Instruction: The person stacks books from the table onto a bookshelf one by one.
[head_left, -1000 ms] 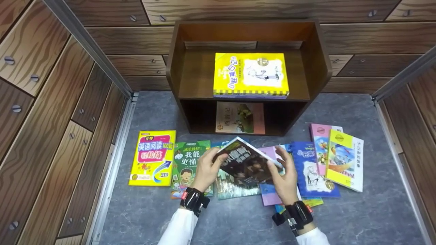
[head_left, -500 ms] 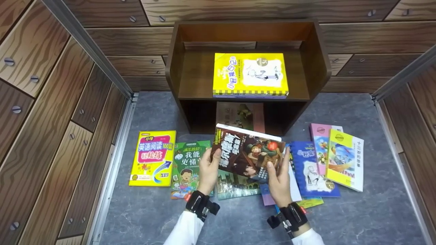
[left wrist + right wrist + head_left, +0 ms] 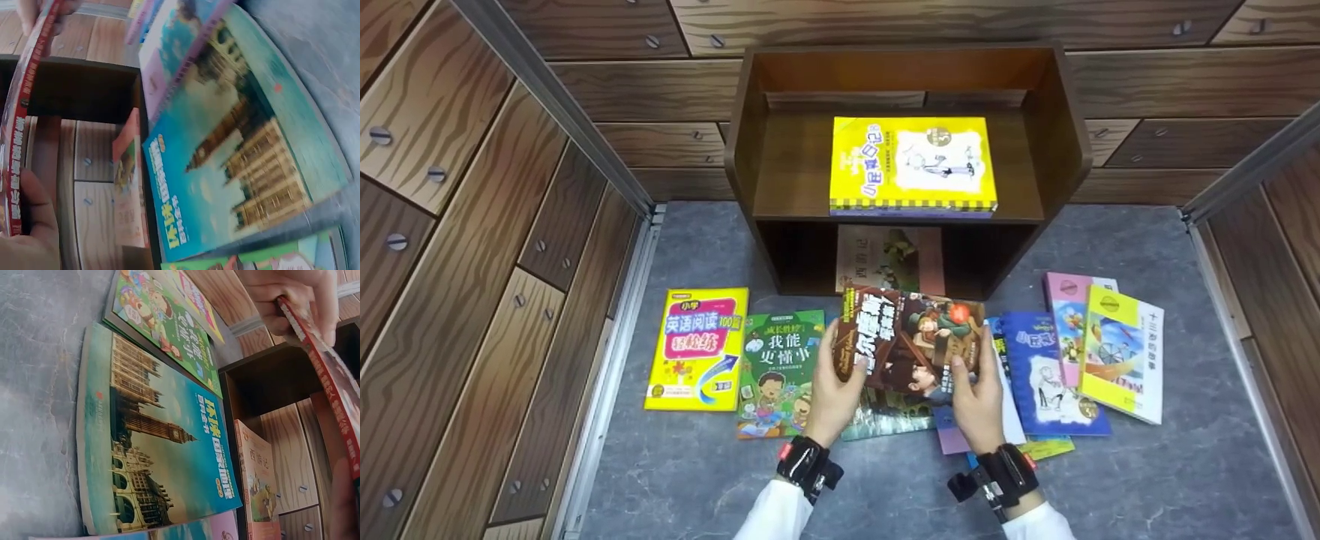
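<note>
Both hands hold a dark brown book [image 3: 919, 341] by its short ends, its illustrated cover facing up, in front of the bookshelf. The left hand [image 3: 838, 394] grips the left end, thumb on the cover. At the right end, the right hand [image 3: 979, 397] grips likewise with its thumb on top. In both wrist views the book's red spine [image 3: 25, 112] shows. Below it lies a teal book [image 3: 152, 433] with a clock tower on its cover, partly hidden in the head view. A green book [image 3: 772, 375] lies just left of the left hand.
A brown two-tier bookshelf [image 3: 791, 165] bears a yellow book [image 3: 911, 165] on top and an orange-pink book [image 3: 926, 259] below. A yellow book [image 3: 696, 349] lies far left. To the right are a blue book [image 3: 1042, 375], a pink book [image 3: 1065, 322] and a yellow-white book [image 3: 1123, 352].
The brown book has turned from a steep slant to nearly level, its cover now fully facing up. Both hands turned with it, and lately it came slightly back from the shelf.
</note>
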Demonstrator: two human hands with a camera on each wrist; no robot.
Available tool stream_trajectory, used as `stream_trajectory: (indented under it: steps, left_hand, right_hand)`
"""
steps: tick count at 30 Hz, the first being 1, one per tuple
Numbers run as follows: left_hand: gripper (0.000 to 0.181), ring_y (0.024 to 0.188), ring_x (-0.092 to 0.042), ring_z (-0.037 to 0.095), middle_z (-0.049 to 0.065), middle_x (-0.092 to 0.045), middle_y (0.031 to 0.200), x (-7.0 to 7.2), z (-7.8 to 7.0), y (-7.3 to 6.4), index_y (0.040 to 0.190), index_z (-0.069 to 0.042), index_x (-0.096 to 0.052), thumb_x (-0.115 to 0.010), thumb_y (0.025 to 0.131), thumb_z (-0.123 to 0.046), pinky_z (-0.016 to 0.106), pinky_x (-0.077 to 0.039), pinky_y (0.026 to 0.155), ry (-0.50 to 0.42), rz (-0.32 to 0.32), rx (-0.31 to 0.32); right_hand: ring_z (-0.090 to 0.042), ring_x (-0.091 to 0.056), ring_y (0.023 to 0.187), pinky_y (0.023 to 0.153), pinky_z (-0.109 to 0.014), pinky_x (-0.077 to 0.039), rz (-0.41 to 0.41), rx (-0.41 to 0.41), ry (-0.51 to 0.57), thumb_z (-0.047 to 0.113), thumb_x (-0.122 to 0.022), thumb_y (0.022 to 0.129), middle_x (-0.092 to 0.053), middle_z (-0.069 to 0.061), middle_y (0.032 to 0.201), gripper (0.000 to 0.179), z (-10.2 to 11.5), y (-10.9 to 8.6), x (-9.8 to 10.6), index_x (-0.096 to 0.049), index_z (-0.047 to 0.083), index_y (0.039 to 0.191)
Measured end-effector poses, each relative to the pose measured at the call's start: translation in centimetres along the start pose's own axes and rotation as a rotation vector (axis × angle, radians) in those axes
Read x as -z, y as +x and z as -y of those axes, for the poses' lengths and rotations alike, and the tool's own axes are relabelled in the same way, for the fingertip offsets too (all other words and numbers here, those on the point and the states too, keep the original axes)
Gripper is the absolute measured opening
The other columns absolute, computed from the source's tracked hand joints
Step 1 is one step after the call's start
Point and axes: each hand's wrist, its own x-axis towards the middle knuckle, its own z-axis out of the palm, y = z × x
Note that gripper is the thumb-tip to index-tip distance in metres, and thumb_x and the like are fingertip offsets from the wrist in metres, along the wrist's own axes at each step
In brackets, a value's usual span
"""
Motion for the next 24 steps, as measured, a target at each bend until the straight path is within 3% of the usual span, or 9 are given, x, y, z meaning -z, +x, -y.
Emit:
stream_trajectory:
  steps: [3, 5, 6, 10, 16, 20, 24]
  left_hand:
    - [0.085, 0.148, -0.038, 0.035, 0.015, -0.032, 0.167, 0.0, 0.3, -0.1, 0.165, -0.015, -0.023, -0.072, 0.096, -0.014, 0.056, -0.031, 0.122, 0.029, 0.027, -0.021]
    - [0.088, 0.148, -0.039, 0.036, 0.017, -0.032, 0.167, 0.0, 0.5, -0.1, 0.166, -0.013, -0.021, -0.073, 0.095, -0.014, 0.056, -0.031, 0.122, 0.034, 0.030, -0.033]
    - [0.088, 0.148, -0.039, 0.037, 0.017, -0.032, 0.167, 0.0, 0.6, -0.1, 0.165, -0.012, -0.021, -0.074, 0.095, -0.013, 0.056, -0.031, 0.122, 0.040, 0.029, -0.043]
    - [0.080, 0.149, -0.036, 0.036, 0.016, -0.035, 0.164, 0.0, 1.2, 0.1, 0.163, -0.011, -0.029, -0.073, 0.095, -0.015, 0.059, -0.028, 0.122, 0.118, 0.030, -0.099]
    - [0.068, 0.143, -0.043, 0.041, 0.017, -0.039, 0.160, 0.1, 2.2, 0.1, 0.159, -0.017, -0.042, -0.071, 0.098, -0.027, 0.067, -0.038, 0.113, 0.257, 0.080, -0.128]
    - [0.082, 0.139, -0.046, 0.050, 0.024, -0.032, 0.164, 0.5, 2.6, 0.1, 0.163, -0.019, -0.035, -0.074, 0.095, -0.044, 0.072, -0.041, 0.107, 0.344, 0.129, -0.122]
    - [0.101, 0.138, -0.046, 0.052, 0.028, -0.028, 0.165, 0.8, 3.0, 0.5, 0.166, -0.020, -0.027, -0.080, 0.086, -0.052, 0.072, -0.036, 0.111, 0.446, 0.174, -0.125]
  right_hand:
    - [-0.039, -0.027, 0.153, 0.117, -0.015, -0.031, -0.004, -0.018, -0.002, 0.000, -0.060, 0.102, -0.021, -0.024, 0.169, 0.074, 0.0, 0.3, 0.0, -0.020, -0.002, 0.163]
    - [-0.039, -0.025, 0.154, 0.122, -0.026, -0.030, -0.001, -0.053, 0.003, -0.001, -0.066, 0.098, -0.020, -0.024, 0.170, 0.079, 0.0, 0.5, 0.0, -0.020, -0.002, 0.163]
    - [-0.039, -0.020, 0.156, 0.126, -0.030, -0.021, 0.000, -0.070, 0.002, 0.000, -0.069, 0.097, -0.019, -0.023, 0.170, 0.083, 0.0, 0.5, 0.0, -0.019, -0.002, 0.164]
    - [-0.044, -0.024, 0.154, 0.126, -0.051, -0.023, 0.004, -0.142, 0.040, -0.002, -0.077, 0.090, -0.019, -0.025, 0.169, 0.097, -0.2, 0.7, -0.1, -0.014, -0.001, 0.165]
    - [-0.042, -0.032, 0.150, 0.123, -0.056, -0.029, -0.017, -0.138, -0.015, 0.000, -0.082, 0.086, -0.033, -0.028, 0.161, 0.086, -1.2, 0.9, 0.1, -0.034, -0.006, 0.158]
    - [-0.043, -0.033, 0.149, 0.123, -0.056, -0.030, 0.028, -0.121, -0.088, 0.003, -0.084, 0.085, -0.032, -0.028, 0.162, 0.087, -1.8, 1.0, 0.4, -0.037, -0.005, 0.157]
    - [-0.044, -0.026, 0.153, 0.124, -0.058, -0.025, 0.145, -0.076, -0.169, 0.013, -0.092, 0.079, -0.021, -0.022, 0.170, 0.103, -2.2, 1.2, 0.8, -0.031, -0.001, 0.161]
